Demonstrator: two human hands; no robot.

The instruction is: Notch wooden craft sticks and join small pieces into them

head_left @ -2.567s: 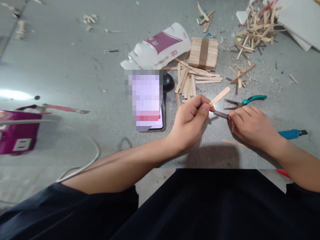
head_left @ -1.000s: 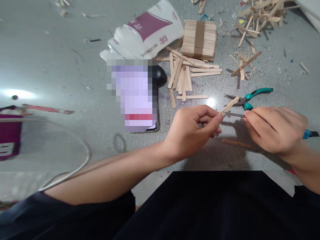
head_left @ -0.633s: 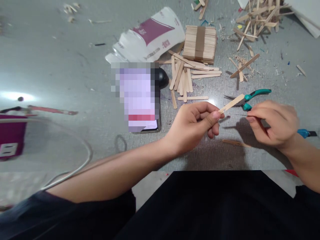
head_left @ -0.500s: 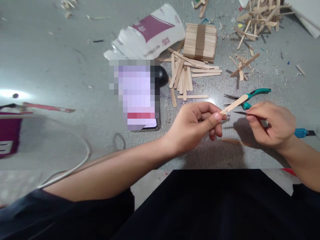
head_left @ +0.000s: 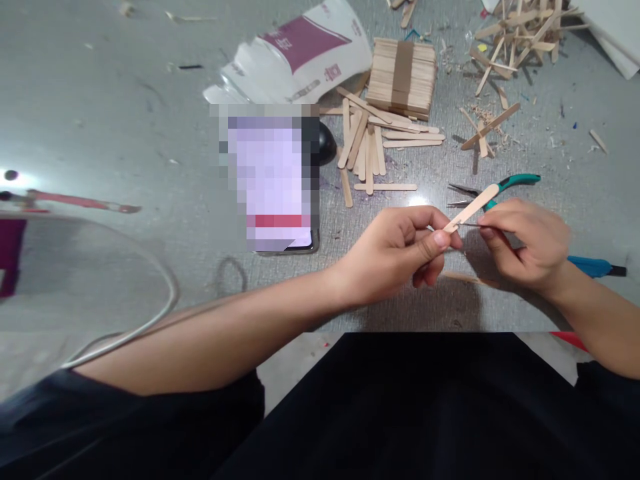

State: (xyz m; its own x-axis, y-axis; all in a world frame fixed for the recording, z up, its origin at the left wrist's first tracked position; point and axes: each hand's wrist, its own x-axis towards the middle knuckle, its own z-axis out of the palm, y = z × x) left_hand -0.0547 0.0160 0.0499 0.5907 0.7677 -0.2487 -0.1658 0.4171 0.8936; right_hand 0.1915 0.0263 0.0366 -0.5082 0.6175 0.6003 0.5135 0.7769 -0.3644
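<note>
Between thumb and fingers, my left hand [head_left: 407,247] grips one end of a wooden craft stick [head_left: 473,209] that slants up to the right. A small notch shows in the stick's edge near my thumb. My right hand [head_left: 525,243] pinches a thin, dark blade [head_left: 467,225], its tip at the notch; most of the blade is hidden by the fingers. Just behind the stick lie teal-handled pliers [head_left: 520,179], partly covered. A blue utility knife [head_left: 593,267] rests beside my right wrist. Below the hands lies another craft stick [head_left: 463,277].
Loose craft sticks [head_left: 370,150] lie ahead, by a banded stack of sticks [head_left: 403,77] and a plastic bag [head_left: 300,57]. A phone [head_left: 313,240] with a blurred screen is left of my hand. Stick pieces [head_left: 530,40] pile up far right. A pale cable [head_left: 173,287] crosses my left forearm.
My right hand has moved left, bringing the blade from just off the stick to its notched edge. My left hand still holds the stick, shifted slightly right.
</note>
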